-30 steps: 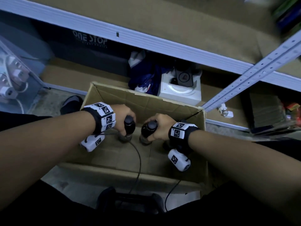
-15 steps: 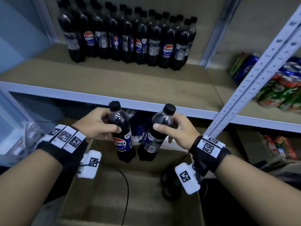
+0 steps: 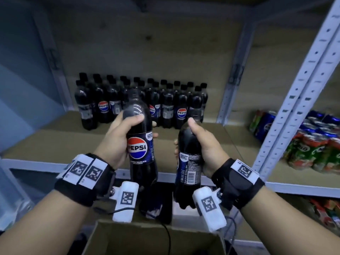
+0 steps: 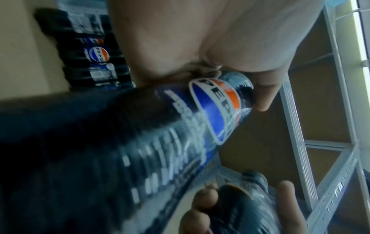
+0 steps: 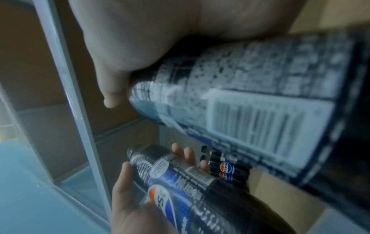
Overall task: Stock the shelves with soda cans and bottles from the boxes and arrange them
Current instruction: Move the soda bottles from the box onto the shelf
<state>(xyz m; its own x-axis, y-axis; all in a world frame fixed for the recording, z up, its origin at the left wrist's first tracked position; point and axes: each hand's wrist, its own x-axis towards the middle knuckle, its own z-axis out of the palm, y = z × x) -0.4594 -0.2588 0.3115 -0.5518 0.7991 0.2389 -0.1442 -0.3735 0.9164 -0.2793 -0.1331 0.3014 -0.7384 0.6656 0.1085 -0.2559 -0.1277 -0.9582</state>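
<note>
My left hand (image 3: 128,133) grips a dark Pepsi bottle (image 3: 140,144) round its upper body, logo facing me; the same left bottle (image 4: 180,134) fills the left wrist view. My right hand (image 3: 199,142) grips a second Pepsi bottle (image 3: 188,162), thumb up near its shoulder, barcode label toward me; the barcode side of that right bottle (image 5: 250,114) shows in the right wrist view. Both bottles hang upright in front of the shelf edge (image 3: 36,163). Several Pepsi bottles (image 3: 143,105) stand in rows at the back of the brown shelf board (image 3: 55,140).
An open cardboard box (image 3: 152,238) sits below my wrists. A perforated white upright (image 3: 298,100) rises at the right, with packs of cans (image 3: 312,144) on the neighbouring shelf beyond it. A blue wall (image 3: 24,80) bounds the left side.
Both hands have lifted the two bottles out of the box and up to shelf height. My view has risen from the box to the shelf with the bottle rows.
</note>
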